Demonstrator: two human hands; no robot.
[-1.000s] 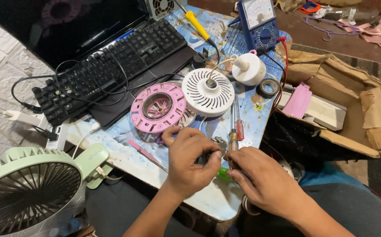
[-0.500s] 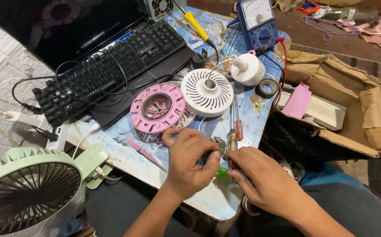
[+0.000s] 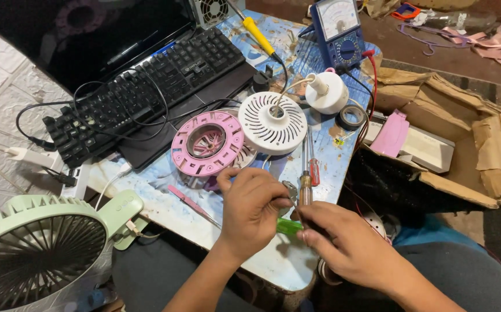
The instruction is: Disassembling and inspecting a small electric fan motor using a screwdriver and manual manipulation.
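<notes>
While the 2 hands met at the near edge of the table (image 3: 297, 271), the left hand (image 3: 251, 212) was curled with its fingers bent inward, and it pinched something small that I could not identify, because the fingers hid it. The right hand (image 3: 343, 245) was closed around a green tool handle (image 3: 289, 226), of which only a short piece showed between the 2 hands. Just beyond the right hand, a screwdriver with a brown handle (image 3: 305, 188) lay on the table, touching the knuckles or very near to them, and a smaller red screwdriver (image 3: 314, 171) lay just beside it.

To the left of the left hand, thin pink tweezers (image 3: 191, 203) lay on the stained blue surface. Farther out, a pink round fan part (image 3: 206, 143) and a white round grille (image 3: 272, 122) stood side by side, with a white motor housing (image 3: 327, 92) behind the grille and a roll of black tape (image 3: 351, 117) near it. At the far edge stood a blue analog multimeter (image 3: 339, 30) and a yellow-handled soldering iron (image 3: 260, 36).

A black keyboard (image 3: 146, 92) with a black cable over it lay on the left side. A pale green fan (image 3: 36, 254) filled the near left corner, and a torn cardboard box (image 3: 470, 144) stood on the right, beside the table.
</notes>
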